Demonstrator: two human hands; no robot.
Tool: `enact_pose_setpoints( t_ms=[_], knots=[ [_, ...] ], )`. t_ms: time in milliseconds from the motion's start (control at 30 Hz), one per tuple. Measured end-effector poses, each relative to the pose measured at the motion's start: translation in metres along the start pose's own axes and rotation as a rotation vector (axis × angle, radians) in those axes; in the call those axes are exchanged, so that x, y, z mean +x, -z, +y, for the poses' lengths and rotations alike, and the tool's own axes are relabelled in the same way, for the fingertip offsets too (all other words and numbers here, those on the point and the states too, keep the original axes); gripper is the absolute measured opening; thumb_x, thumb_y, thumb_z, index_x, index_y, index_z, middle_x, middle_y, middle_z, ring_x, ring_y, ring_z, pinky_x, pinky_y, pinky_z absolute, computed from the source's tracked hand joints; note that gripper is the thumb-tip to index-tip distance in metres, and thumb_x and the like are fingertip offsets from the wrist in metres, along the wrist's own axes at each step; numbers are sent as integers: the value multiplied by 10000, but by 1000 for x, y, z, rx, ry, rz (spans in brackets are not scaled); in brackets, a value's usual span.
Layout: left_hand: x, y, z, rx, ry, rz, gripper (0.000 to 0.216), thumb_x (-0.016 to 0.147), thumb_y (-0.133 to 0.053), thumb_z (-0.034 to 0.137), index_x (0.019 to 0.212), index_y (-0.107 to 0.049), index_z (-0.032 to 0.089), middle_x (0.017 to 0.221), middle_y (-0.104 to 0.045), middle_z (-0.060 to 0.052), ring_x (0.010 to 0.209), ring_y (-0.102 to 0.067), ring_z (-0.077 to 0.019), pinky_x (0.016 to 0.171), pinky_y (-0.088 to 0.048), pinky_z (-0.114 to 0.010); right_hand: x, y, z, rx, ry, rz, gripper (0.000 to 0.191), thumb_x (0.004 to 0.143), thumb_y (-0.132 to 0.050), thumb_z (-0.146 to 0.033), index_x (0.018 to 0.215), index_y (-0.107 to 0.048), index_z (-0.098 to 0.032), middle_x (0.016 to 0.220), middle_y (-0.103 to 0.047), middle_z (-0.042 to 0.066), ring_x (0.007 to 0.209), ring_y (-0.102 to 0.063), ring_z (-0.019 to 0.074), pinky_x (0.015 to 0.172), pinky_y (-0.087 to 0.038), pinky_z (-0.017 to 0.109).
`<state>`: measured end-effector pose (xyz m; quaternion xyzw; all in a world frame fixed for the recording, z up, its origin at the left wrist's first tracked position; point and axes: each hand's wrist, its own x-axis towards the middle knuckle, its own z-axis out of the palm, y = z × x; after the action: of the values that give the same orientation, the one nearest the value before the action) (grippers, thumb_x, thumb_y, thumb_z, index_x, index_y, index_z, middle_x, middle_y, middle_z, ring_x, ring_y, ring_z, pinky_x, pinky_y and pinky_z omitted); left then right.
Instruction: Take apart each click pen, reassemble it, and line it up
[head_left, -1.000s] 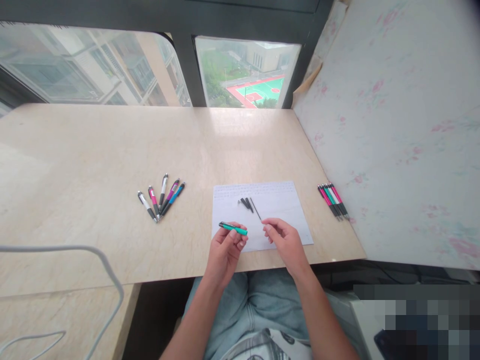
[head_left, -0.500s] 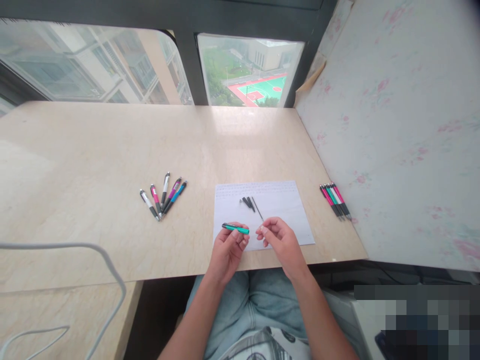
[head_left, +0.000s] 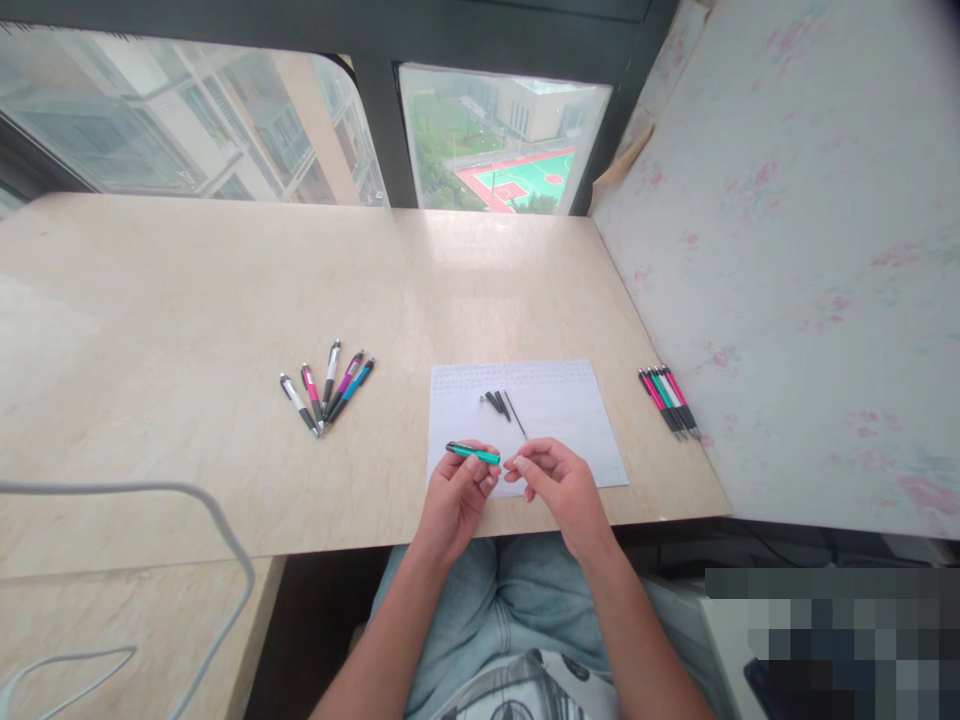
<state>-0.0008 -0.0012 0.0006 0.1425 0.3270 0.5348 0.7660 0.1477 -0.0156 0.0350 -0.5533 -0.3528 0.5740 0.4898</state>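
Observation:
My left hand (head_left: 454,497) is closed around a teal pen barrel (head_left: 472,452), held level over the near edge of a white sheet of paper (head_left: 555,410). My right hand (head_left: 559,482) is beside it, its fingertips pinched together right at the barrel's right end; what they pinch is too small to make out. On the paper just beyond lie small black pen parts (head_left: 496,402) and a thin refill (head_left: 515,414).
Several pens (head_left: 328,385) are fanned out on the beige tabletop (head_left: 187,320) to the left. Another bunch of pens (head_left: 669,400) lies at the table's right edge by a pale patterned wall. A white wire frame (head_left: 150,560) sits at lower left. Windows are behind the table.
My right hand has moved left, from about a hand's width away to the pen barrel's right end. The left hand and barrel have stayed nearly still.

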Motion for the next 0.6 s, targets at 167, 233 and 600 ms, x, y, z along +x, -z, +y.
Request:
enact_pose_setpoints(
  t_ms=[167, 233, 600],
  knots=[
    [0, 0, 0, 2, 3, 2, 212, 781, -791, 231, 949, -686, 155, 939, -722, -54, 723, -670, -97, 727, -534, -218, 0, 0, 3, -46, 48, 13, 196, 802, -729, -390, 855, -669, -211, 764, -717, 19, 723, -686, 178, 589, -511, 270],
    [0, 0, 0, 0, 1, -1, 210, 782, -792, 232, 947, -690, 154, 935, -722, -51, 720, -668, -94, 728, -536, -215, 0, -2, 5, -54, 58, 24, 189, 796, -736, -380, 863, -682, -212, 774, -717, 16, 708, -671, 168, 617, -523, 279],
    [1, -1, -1, 2, 0, -4, 217, 766, -804, 244, 934, -695, 158, 926, -723, -54, 736, -667, -106, 718, -538, -225, 0, -5, 6, -212, 158, 34, 148, 813, -711, -348, 860, -709, -208, 872, -732, 51, 826, -684, 206, 711, -558, 316]
  ],
)
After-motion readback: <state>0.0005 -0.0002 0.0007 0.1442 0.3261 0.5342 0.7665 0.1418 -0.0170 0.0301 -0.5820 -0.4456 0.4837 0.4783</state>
